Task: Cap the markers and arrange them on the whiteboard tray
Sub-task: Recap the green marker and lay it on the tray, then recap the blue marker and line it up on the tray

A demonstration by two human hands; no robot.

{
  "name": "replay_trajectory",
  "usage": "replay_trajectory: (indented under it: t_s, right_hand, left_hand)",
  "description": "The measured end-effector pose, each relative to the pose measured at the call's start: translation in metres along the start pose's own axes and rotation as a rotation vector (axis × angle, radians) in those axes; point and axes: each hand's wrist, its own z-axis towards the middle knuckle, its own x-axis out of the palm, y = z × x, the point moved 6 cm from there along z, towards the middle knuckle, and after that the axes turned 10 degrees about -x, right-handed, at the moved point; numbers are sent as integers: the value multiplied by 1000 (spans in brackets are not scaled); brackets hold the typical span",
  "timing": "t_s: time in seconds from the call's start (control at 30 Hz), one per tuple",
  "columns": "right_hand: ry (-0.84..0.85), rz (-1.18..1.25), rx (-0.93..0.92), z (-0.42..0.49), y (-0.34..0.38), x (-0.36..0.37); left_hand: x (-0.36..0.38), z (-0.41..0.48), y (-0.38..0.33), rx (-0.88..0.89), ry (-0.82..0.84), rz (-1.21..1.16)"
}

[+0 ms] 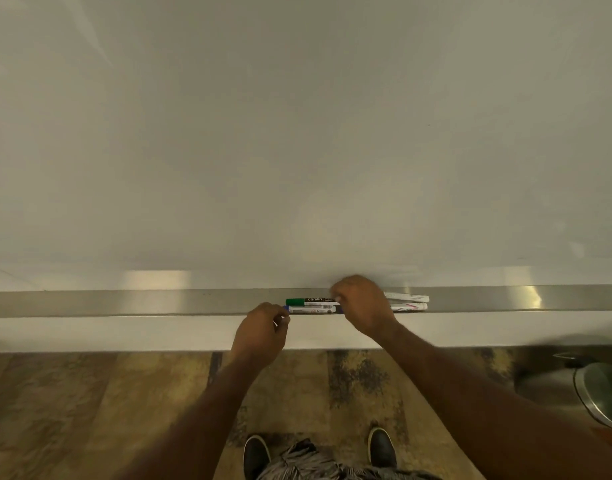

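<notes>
You are standing at a whiteboard [297,133] with both bare arms reaching to its metal tray [124,302], which is running as a long band from 9 o'clock to 3 o'clock across the view.

Four markers are lying on the tray, each with its long axis along the tray, 9 to 3 o'clock. The green marker [309,301] is lying toward the board side with its green cap pointing to 9 o'clock. Just beside it, on the tray's front edge, the blue marker [311,309] is lying parallel, its blue end also pointing to 9 o'clock. At 3 o'clock of your right hand, two white-barrelled markers [408,301] are lying side by side and touching, their visible ends pointing to 3 o'clock; their colours are too small to tell.

Your left hand [261,337] is sitting below the tray's front lip, with thumb and fingertips drawn together at the 9 o'clock end of the blue marker. Whether they are actually gripping it, you cannot tell from here. Your right hand [361,304] is curled over the tray, fingers bunched and pinching at the 3 o'clock end of the green marker, covering the middle of the row.

At 6 o'clock your two dark shoes [256,457] are resting on patterned flooring [90,410], and a round metal bin [602,393] is standing at 4 o'clock.
</notes>
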Motion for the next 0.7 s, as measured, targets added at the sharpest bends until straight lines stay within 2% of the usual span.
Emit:
replay_trajectory:
  t_s: [0.07, 0.17, 0.3, 0.4, 0.7]
  right_hand:
    - [22, -28, 26, -8, -13, -11]
    - [191, -32, 44, -15, -22, -12]
    - [292, -104, 18, -17, -18, -8]
    - [295, -144, 41, -18, -22, -3]
    - [205, -33, 55, -18, -27, -2]
  left_hand:
    - [3, -2, -2, 12, 0, -9]
    - [11, -6, -6, 22, 47, -33]
    - [31, -16, -8, 75, 237, -20]
    - [39, -23, -7, 80, 307, -4]
    - [39, -21, -15, 41, 298, -61]
